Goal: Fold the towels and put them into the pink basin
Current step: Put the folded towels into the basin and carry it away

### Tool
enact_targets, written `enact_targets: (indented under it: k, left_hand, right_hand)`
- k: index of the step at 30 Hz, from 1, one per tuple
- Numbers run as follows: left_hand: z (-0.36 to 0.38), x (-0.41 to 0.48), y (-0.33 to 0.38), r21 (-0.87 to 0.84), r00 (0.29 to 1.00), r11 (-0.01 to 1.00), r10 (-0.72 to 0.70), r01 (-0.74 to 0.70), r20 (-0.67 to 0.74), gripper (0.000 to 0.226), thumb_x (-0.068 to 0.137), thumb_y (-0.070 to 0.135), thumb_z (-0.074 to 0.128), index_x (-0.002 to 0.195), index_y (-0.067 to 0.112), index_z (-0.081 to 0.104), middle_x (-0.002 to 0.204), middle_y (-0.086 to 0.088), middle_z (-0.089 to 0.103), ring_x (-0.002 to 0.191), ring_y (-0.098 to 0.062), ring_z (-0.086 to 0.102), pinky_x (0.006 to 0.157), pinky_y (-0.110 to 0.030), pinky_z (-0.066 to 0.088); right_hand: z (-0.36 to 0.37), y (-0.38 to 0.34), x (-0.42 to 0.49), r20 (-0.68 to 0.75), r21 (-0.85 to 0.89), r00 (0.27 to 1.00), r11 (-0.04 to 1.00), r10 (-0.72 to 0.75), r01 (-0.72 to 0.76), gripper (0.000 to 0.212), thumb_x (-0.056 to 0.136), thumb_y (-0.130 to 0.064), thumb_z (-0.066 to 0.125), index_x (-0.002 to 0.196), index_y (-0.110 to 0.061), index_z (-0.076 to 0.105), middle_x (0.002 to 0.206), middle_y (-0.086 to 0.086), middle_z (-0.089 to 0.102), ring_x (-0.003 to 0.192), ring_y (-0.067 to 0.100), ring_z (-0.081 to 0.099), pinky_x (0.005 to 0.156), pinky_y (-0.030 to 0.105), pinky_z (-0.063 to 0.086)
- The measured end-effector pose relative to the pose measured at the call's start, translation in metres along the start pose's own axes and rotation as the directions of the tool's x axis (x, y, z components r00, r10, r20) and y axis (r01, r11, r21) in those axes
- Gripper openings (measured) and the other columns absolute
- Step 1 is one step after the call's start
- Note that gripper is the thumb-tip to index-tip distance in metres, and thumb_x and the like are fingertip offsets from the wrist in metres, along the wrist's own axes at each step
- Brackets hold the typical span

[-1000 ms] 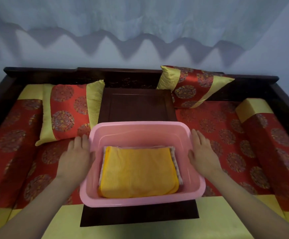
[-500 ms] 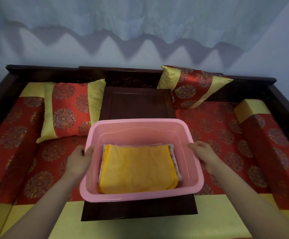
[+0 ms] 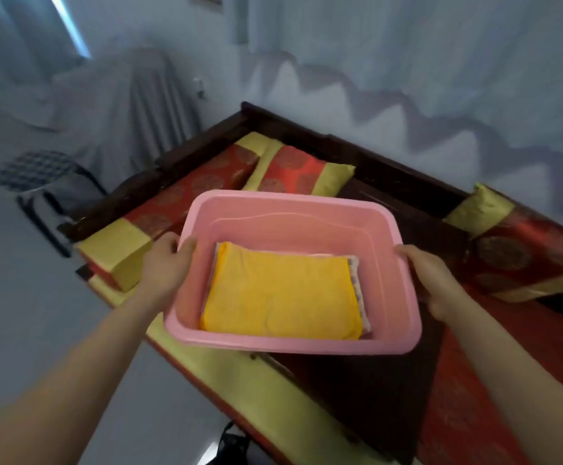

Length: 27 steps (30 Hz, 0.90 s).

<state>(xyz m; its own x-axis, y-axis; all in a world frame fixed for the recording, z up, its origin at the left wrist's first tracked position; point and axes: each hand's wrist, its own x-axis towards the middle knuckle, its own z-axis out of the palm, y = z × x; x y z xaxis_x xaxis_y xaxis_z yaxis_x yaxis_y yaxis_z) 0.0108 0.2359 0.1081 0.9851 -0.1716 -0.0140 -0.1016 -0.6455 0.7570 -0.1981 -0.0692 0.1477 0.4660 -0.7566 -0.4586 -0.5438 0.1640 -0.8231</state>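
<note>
Basin (image 3: pixel 293 203) rims: left hand (image 3: pixel 164 266), right hand (image 3: pixel 432 283) gripping | towels (image 3: pixel 283 293) inside | floor (image 3: pixel 21 297) left

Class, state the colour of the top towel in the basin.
The top towel is orange-yellow, best in the head view.

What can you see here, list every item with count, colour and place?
pink basin: one, pink, held between both hands
yellow towel: one, yellow, folded, top of the stack in the basin
lower towels: count unclear, pale striped edges, under the yellow towel
pillows: two, red and gold, behind the basin
low table: one, dark wood, beneath the basin
couch frame: one, dark wood, along the wall
chair: one, black frame, checked seat, far left
left hand: one, gripping the basin's left rim
right hand: one, gripping the basin's right rim
</note>
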Motion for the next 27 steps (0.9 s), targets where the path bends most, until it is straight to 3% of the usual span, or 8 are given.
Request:
enact_targets:
  k: [3,7,9,14,21,24,27]
  left_hand:
    - [-0.068,-0.044,-0.049,-0.038,0.978,0.987,-0.157,0.154,-0.140,0.038,0.092,0.041,0.049,0.096,0.005,0.060,0.091,-0.012,0.061,0.085,-0.030,0.056,0.072,-0.037,0.040]
    - [-0.161,-0.111,-0.117,-0.104,0.906,0.956,-0.293,0.274,-0.305,0.040,0.093,0.036,0.050,0.080,-0.001,0.057,0.074,-0.015,0.058,0.070,-0.025,0.050,0.060,-0.037,0.038]
    - [-0.212,-0.149,-0.156,-0.140,0.847,0.932,-0.361,0.334,-0.390,0.036,0.093,0.034,0.051,0.073,0.004,0.053,0.067,-0.012,0.052,0.066,-0.023,0.046,0.055,-0.035,0.034]
    - [-0.302,-0.231,-0.240,-0.180,0.732,0.888,-0.452,0.423,-0.510,0.033,0.094,0.028,0.052,0.079,-0.001,0.056,0.072,-0.016,0.051,0.070,-0.021,0.045,0.053,-0.032,0.032]
    - [-0.414,-0.318,-0.377,-0.173,0.651,0.809,-0.561,0.561,-0.512,0.040,0.093,0.035,0.050,0.081,-0.003,0.060,0.082,-0.022,0.063,0.076,-0.030,0.055,0.068,-0.037,0.040]
    - [-0.450,-0.335,-0.434,-0.174,0.633,0.786,-0.590,0.594,-0.502,0.045,0.092,0.039,0.049,0.083,-0.004,0.058,0.085,-0.023,0.064,0.079,-0.033,0.058,0.073,-0.042,0.046]
    - [-0.473,-0.339,-0.479,-0.204,0.614,0.763,-0.623,0.614,-0.485,0.047,0.092,0.039,0.048,0.087,-0.006,0.057,0.085,-0.021,0.062,0.074,-0.028,0.053,0.063,-0.038,0.042]
  right_hand:
    - [0.055,-0.012,-0.032,0.172,-0.080,0.983,0.993,-0.069,0.084,0.018,0.090,-0.034,0.053,0.093,-0.019,0.064,0.085,0.004,0.064,0.077,0.020,0.058,0.066,0.030,0.040]
    - [0.142,-0.021,-0.089,0.372,-0.123,0.919,0.975,-0.128,0.186,0.017,0.089,-0.034,0.054,0.094,-0.023,0.065,0.085,0.003,0.063,0.078,0.020,0.057,0.065,0.030,0.041]
    - [0.194,-0.018,-0.130,0.486,-0.147,0.863,0.961,-0.137,0.235,0.015,0.088,-0.034,0.055,0.095,-0.023,0.063,0.086,0.003,0.062,0.077,0.019,0.056,0.064,0.030,0.041]
    - [0.297,0.006,-0.223,0.635,-0.198,0.761,0.926,-0.129,0.322,0.020,0.087,-0.035,0.055,0.089,-0.017,0.065,0.080,0.004,0.060,0.071,0.020,0.053,0.063,0.029,0.041]
    - [0.432,0.082,-0.347,0.704,-0.269,0.704,0.881,-0.095,0.388,0.019,0.088,-0.033,0.054,0.079,-0.018,0.061,0.077,0.004,0.060,0.067,0.019,0.053,0.062,0.029,0.042]
    - [0.485,0.113,-0.384,0.694,-0.314,0.716,0.867,-0.068,0.388,0.022,0.085,-0.036,0.055,0.078,-0.016,0.062,0.084,0.007,0.064,0.074,0.022,0.057,0.073,0.033,0.045]
    - [0.530,0.132,-0.408,0.678,-0.359,0.733,0.843,-0.059,0.400,0.026,0.083,-0.039,0.053,0.077,-0.015,0.061,0.089,0.010,0.064,0.081,0.026,0.056,0.076,0.035,0.043]
